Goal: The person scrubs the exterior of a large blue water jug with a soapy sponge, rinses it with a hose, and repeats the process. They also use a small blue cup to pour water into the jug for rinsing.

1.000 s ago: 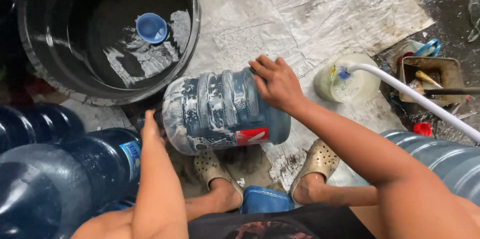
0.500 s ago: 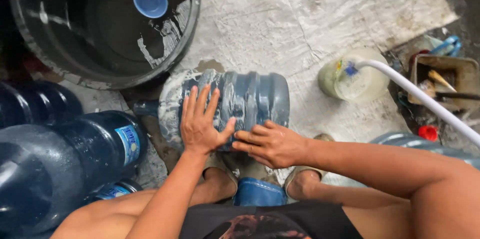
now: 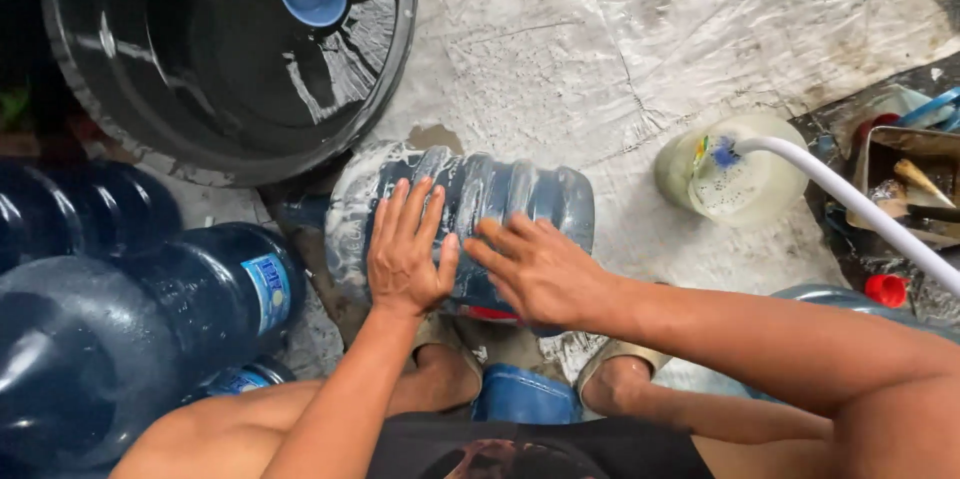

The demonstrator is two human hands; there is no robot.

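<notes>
- Left hand (image 3: 405, 254) and right hand (image 3: 540, 274): open palms flat on soapy water jug (image 3: 465, 214), gripping nothing.
- Best to press evenly, roll slowly; wet surface looks slippery.

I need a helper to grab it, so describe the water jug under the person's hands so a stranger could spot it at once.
Start at the big black tub of water at top left. Just below its rim, a large blue ribbed water jug lies on its side on the wet concrete, both palms flat on it. Unlike the darker jugs stacked at left, it is coated in white suds.
</notes>
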